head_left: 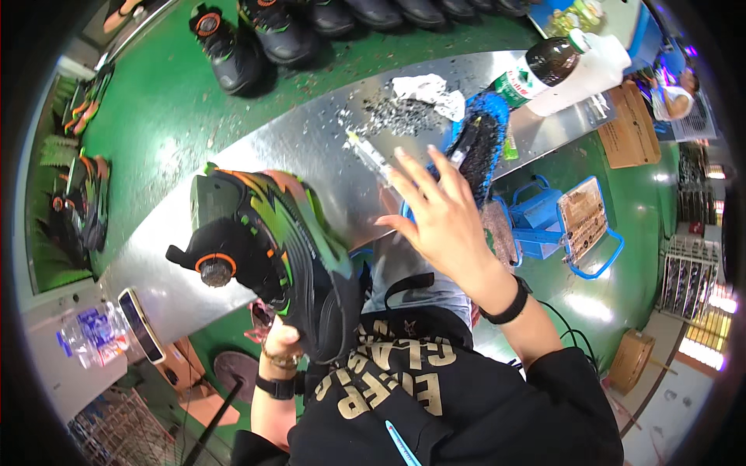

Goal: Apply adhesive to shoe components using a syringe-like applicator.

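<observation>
A black sports shoe (311, 264) with green and orange patches and a round orange-ringed lacing dial stands tilted over the near left of the metal table. My left hand (281, 342) grips it from below near its toe, with most of the fingers hidden behind the shoe. Above the table, right of the shoe, my right hand (447, 213) is spread with nothing in it. Just beyond its fingertips lies a slim pale cutter-like tool (368, 151). A long blue-edged holder with a black, rough inside (480, 144) sits beside that hand, partly covered by it.
Black crumbs (400, 116) and a crumpled white cloth (431, 95) lie on the metal table (256, 140). A brown bottle (540, 68) and a white jug (583, 81) stand at the far right. Several shoes (225, 50) line the green surface beyond. A phone (141, 325) is at left.
</observation>
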The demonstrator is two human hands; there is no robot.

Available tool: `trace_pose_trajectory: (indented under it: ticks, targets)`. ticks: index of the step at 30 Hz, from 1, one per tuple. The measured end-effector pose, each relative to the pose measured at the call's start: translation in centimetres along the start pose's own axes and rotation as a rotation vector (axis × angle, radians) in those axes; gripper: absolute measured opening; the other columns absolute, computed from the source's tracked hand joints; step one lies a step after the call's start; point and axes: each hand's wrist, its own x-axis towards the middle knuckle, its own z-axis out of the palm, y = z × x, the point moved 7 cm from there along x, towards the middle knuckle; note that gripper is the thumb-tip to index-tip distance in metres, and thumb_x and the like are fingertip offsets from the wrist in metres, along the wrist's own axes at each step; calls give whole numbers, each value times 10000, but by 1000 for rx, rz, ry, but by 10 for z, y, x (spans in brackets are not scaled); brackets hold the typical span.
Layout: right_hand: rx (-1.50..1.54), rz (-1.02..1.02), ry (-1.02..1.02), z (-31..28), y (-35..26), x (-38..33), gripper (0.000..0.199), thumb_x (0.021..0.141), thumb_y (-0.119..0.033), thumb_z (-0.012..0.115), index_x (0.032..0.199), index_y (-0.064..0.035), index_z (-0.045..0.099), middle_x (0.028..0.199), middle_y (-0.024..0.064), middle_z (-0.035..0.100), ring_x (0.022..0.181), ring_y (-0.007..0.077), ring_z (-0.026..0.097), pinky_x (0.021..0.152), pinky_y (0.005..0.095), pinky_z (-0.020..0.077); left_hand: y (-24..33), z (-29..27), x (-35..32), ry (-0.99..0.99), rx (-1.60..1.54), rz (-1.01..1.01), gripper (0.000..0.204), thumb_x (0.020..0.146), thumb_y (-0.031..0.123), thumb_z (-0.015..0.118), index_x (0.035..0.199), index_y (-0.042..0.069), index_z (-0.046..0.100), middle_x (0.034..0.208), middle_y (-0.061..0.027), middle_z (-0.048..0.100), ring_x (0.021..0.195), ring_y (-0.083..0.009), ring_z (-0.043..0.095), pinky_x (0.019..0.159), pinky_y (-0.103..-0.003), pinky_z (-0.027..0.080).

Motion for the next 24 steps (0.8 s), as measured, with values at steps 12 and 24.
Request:
trace_pose_trajectory:
  ticks: [12,24]
  targets:
    - [-143,232,140,1,27,-18,698,777,-578,548,1151,11,538,1186,180,474,1060,383,436,857,459,416,55,-18,-84,539,559,133,511,823,251,559,1247,-21,476,1139,-161,561,1043,-310,545,930,-420,431]
    - [-260,-24,144,-14,27,-28,478,818,-484,567,986,-37,565,990,67,521,864,224,464,721,284,457,149,22,-22,665,1103,241,467,897,317,518,1259,23,491,1116,-98,576,1057,-263,534,910,-386,426]
